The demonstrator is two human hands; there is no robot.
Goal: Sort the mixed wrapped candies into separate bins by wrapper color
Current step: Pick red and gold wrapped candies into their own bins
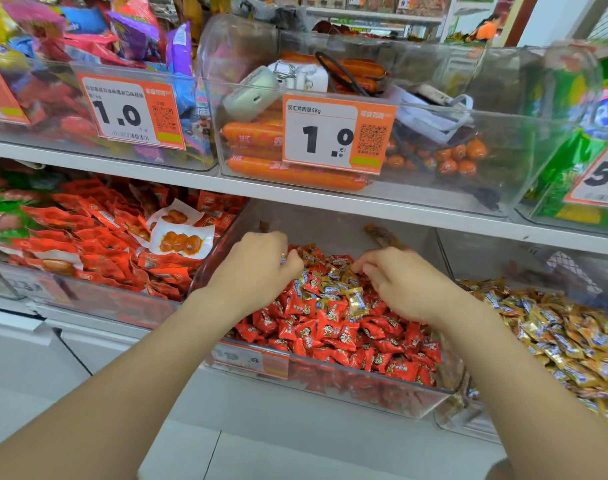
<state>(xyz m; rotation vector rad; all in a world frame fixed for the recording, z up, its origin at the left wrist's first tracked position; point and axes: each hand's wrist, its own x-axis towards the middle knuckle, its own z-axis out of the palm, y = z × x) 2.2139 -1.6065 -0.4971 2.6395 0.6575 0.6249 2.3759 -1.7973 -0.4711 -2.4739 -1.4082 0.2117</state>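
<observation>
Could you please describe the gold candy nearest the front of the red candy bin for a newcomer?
On the lower shelf, find the clear middle bin heaped with red candies. Between the two hands, nearer the right hand, lies a gold candy. It is the frontmost gold wrapper, ringed by red ones.

Both arms extended; left hand [257, 265] and right hand [399, 282], fingers curled down.

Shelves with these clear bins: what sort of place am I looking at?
Most likely a snack shop or supermarket aisle. White shelves carry clear plastic bins, orange price tags with QR codes hang on their fronts, and the bins hold loose wrapped candies and packaged sausages.
</observation>
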